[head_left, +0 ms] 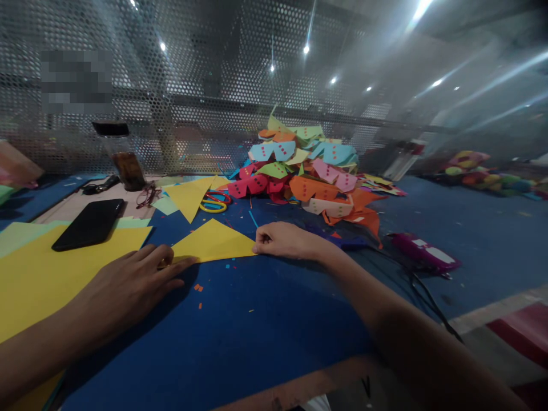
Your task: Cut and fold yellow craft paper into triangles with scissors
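A sheet of yellow paper [214, 242], folded into a triangle, lies on the blue table with its long edge toward me. My left hand [141, 271] rests over its left corner, index finger stretched along the bottom edge and thumb apart. At the right corner, my right hand [282, 240] has its fingers curled closed on the tip of the paper. Just beyond lies another yellow paper triangle [188, 197], beside scissors [214, 206] with red and yellow handles.
Colourful folded paper pieces [317, 171] are heaped at the back. To the left are a black phone [89, 224] on yellow sheets [38, 274], glasses [146, 196] and a jar of dark liquid [128, 168]. A purple device [423, 251] with a cable lies right.
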`<control>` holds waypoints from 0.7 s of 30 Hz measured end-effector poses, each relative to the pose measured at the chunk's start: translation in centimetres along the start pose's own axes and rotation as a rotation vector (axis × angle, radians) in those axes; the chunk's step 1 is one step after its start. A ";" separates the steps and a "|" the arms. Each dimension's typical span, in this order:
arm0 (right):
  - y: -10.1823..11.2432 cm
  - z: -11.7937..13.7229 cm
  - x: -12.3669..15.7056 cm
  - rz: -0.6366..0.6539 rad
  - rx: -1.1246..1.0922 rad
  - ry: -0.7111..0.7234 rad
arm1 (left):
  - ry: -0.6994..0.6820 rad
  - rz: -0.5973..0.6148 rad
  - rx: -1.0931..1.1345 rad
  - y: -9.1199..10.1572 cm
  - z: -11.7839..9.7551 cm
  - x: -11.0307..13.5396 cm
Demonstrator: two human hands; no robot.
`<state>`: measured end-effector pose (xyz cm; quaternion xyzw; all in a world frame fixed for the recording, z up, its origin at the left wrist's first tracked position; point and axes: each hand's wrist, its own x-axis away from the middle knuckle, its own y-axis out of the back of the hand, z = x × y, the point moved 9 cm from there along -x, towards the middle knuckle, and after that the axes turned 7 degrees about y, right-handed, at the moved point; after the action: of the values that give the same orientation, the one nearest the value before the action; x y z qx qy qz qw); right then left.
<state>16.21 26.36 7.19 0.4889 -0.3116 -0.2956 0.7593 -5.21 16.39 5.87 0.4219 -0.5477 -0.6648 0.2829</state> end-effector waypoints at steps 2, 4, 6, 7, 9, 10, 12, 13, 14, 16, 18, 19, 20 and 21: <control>0.0 0.0 0.0 0.002 0.005 -0.005 | -0.009 -0.002 -0.003 0.1 -0.1 0.0; 0.0 0.0 0.1 0.003 0.010 -0.010 | -0.022 -0.012 -0.002 0.3 -0.3 0.0; 0.0 0.0 0.1 0.005 0.010 -0.015 | -0.016 -0.005 0.006 0.3 -0.3 -0.1; 0.0 0.0 0.1 0.005 0.009 -0.016 | -0.007 0.006 0.007 0.2 -0.2 -0.1; 0.0 0.1 0.1 0.007 0.009 -0.011 | 0.006 0.021 0.000 0.1 -0.1 -0.2; 0.0 0.2 0.1 0.007 0.010 -0.007 | 0.008 0.025 -0.006 0.1 -0.2 -0.2; 0.1 0.3 0.1 0.008 0.014 0.000 | -0.003 0.025 -0.014 0.1 -0.3 -0.2; 0.1 0.3 0.1 0.008 0.017 0.002 | -0.002 0.019 -0.015 0.1 -0.3 -0.2; 0.1 0.3 0.2 0.007 0.022 0.002 | 0.000 0.013 -0.015 0.2 -0.4 -0.2; 0.2 0.3 0.2 0.001 0.030 -0.004 | -0.001 0.000 -0.007 0.3 -0.4 -0.2; 0.3 0.2 0.3 -0.001 0.029 -0.012 | 0.002 -0.011 0.000 0.4 -0.3 -0.1; 0.3 0.2 0.3 0.000 0.025 -0.015 | -0.004 -0.015 0.006 0.4 -0.3 -0.1; 0.3 0.1 0.3 0.000 0.022 -0.016 | -0.012 -0.020 0.013 0.4 -0.2 -0.1; 0.4 0.1 0.3 0.001 0.019 -0.017 | -0.014 -0.024 0.017 0.3 -0.2 0.0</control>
<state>16.42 26.18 7.61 0.4935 -0.3211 -0.2963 0.7520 -5.08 16.28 6.18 0.4262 -0.5502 -0.6665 0.2672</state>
